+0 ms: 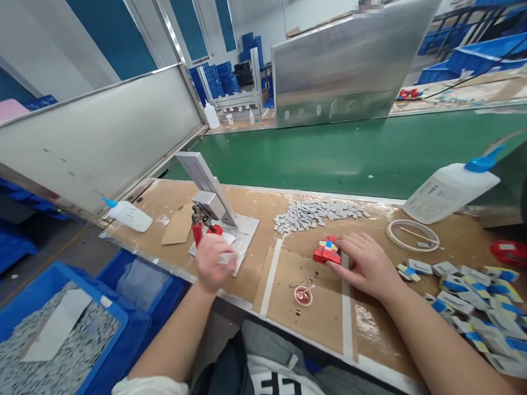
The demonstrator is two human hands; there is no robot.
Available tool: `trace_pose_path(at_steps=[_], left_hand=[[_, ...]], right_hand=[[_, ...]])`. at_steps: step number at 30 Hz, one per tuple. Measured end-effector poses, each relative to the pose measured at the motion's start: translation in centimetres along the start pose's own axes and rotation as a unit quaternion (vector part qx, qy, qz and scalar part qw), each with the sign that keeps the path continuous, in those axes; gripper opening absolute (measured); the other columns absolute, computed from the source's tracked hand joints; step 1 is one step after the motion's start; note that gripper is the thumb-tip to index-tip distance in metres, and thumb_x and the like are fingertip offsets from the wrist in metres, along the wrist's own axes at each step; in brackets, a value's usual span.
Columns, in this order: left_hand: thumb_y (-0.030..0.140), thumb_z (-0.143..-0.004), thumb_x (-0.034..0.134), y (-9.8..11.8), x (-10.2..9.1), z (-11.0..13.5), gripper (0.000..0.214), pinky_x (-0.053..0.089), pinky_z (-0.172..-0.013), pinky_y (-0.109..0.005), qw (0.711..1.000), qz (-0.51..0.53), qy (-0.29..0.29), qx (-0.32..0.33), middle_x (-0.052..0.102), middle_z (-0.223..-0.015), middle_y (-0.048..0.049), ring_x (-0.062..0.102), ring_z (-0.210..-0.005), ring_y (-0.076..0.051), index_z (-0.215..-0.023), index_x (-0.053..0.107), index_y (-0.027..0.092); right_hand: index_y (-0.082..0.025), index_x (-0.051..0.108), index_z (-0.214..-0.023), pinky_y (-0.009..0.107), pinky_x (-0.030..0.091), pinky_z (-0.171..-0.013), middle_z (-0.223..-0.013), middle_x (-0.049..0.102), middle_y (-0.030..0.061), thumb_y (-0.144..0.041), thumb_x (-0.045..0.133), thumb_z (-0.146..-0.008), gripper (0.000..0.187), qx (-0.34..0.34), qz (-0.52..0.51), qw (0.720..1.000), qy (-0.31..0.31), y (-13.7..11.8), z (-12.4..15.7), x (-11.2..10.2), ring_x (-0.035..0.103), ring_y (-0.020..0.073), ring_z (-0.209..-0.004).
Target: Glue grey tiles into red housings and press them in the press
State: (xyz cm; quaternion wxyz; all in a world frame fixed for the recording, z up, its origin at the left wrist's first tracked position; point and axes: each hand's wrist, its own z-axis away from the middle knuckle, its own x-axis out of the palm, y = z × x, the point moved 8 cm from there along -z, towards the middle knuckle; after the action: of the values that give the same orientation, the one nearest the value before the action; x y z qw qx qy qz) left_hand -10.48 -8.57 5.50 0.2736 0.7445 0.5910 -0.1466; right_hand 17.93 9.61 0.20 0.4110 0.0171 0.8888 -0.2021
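Note:
My left hand (216, 262) is curled closed just below the red handle (197, 234) of a toggle clamp on a metal press stand (210, 182). Something small and whitish shows at its fingers, too blurred to name. A bit of red shows on the stand's base, partly behind the hand. With thumb and fingers, my right hand (366, 261) grips a red block (326, 254) with yellow, blue and white patches on top, low over the brown work surface. Nearer to me sits a small round cup of red stuff (303, 296) with a thin stick in it.
Grey flat pieces (312, 214) lie heaped beyond the block. Yellow-blue-white pieces (482, 304) pile up at right, near a tape ring (411, 236) and a large squeeze bottle (450, 189). A smaller bottle (131, 216) lies left. Blue bins (120, 308) stand below; a green belt (332, 159) runs behind.

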Motion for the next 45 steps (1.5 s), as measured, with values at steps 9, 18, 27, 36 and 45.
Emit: trace_pose_path(at_steps=[9, 18, 27, 36, 45], left_hand=[[0.077, -0.077, 0.069, -14.7, -3.6, 8.3, 0.099, 0.044, -0.123, -0.052, 0.928, -0.063, -0.235, -0.284, 0.053, -0.156, -0.0226, 0.053, -0.146, -0.039, -0.15, 0.048, 0.014], [0.068, -0.066, 0.088, -13.6, -0.7, 7.8, 0.117, 0.031, -0.133, -0.055, 0.901, -0.083, -0.355, -0.234, 0.039, -0.172, -0.0178, 0.036, -0.16, -0.042, -0.163, 0.043, 0.019], [0.076, -0.07, 0.082, -11.4, 1.9, 6.7, 0.103, 0.043, -0.124, -0.054, 0.88, -0.184, -0.33, -0.289, 0.054, -0.162, -0.0168, 0.047, -0.15, -0.043, -0.153, 0.055, 0.022], [0.086, -0.08, 0.064, -8.4, 6.1, 3.1, 0.11, 0.046, -0.117, -0.059, 0.848, -0.259, -0.338, -0.315, 0.041, -0.169, -0.0253, 0.047, -0.146, -0.05, -0.159, 0.048, 0.011], [0.083, -0.091, 0.048, -6.6, 7.3, 0.7, 0.098, 0.053, -0.107, -0.054, 0.823, -0.303, -0.377, -0.298, 0.051, -0.161, -0.0282, 0.055, -0.141, -0.048, -0.151, 0.056, 0.005]], right_hand=[[-0.022, 0.062, -0.093, 0.036, 0.038, -0.075, -0.082, 0.067, 0.0041, -0.047, 0.06, -0.102, 0.026, 0.021, 0.003, 0.999, -0.034, 0.1, -0.1, 0.9, 0.06, 0.022, -0.077], [-0.021, 0.062, -0.095, 0.037, 0.039, -0.078, -0.085, 0.067, 0.0043, -0.05, 0.056, -0.105, 0.031, 0.03, 0.002, 0.999, -0.044, 0.2, 0.0, 1.2, 0.06, 0.0221, -0.079], [-0.02, 0.061, -0.097, 0.039, 0.039, -0.081, -0.088, 0.069, 0.0061, -0.048, 0.055, -0.105, 0.03, 0.037, 0.007, 0.997, -0.065, 0.4, -0.2, 1.7, 0.061, 0.0234, -0.083], [-0.019, 0.065, -0.119, 0.042, 0.04, -0.086, -0.102, 0.074, 0.0106, -0.052, 0.055, -0.106, 0.037, 0.011, 0.006, 1.0, -0.027, 0.4, -0.1, 0.6, 0.064, 0.0261, -0.09], [-0.017, 0.061, -0.136, 0.044, 0.041, -0.092, -0.125, 0.075, 0.0165, -0.059, 0.044, -0.109, 0.052, -0.028, 0.066, 0.997, -0.019, -0.1, -0.4, -0.4, 0.066, 0.0295, -0.105]])
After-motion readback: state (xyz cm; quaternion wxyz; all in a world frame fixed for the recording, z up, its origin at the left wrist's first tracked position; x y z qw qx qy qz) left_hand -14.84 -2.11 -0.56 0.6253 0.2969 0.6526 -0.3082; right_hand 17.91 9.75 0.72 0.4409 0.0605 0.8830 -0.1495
